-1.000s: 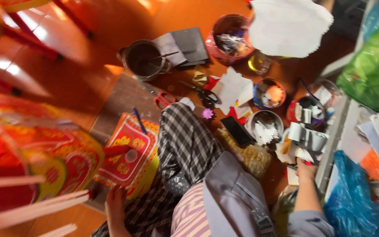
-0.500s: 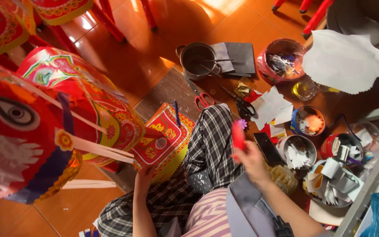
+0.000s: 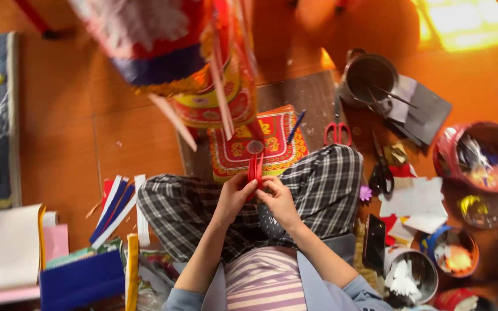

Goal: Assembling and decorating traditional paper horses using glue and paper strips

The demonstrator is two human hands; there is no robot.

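I sit cross-legged on the floor in checked trousers. My left hand (image 3: pixel 236 194) and my right hand (image 3: pixel 276 198) meet above my lap, both pinching a narrow red paper strip (image 3: pixel 255 168) that stands upright between the fingers. Just beyond it lies a red and yellow patterned paper panel (image 3: pixel 260 144) on a dark board, with a blue pen (image 3: pixel 295 125) at its right edge. A large, blurred, colourful paper lantern frame (image 3: pixel 203 63) hangs close to the camera above the panel.
Red-handled scissors (image 3: pixel 336 132) and black scissors (image 3: pixel 381 173) lie to the right. Past them are a metal pot (image 3: pixel 367 78), a red bowl of scraps (image 3: pixel 476 155), a phone (image 3: pixel 374 250) and small tins. Paper strips (image 3: pixel 113 207) and stacked sheets (image 3: pixel 12 247) sit left.
The view swung left. My right hand came back from the right side with the red piece and joined my left hand over my lap; the left hand let go of the patterned panel.
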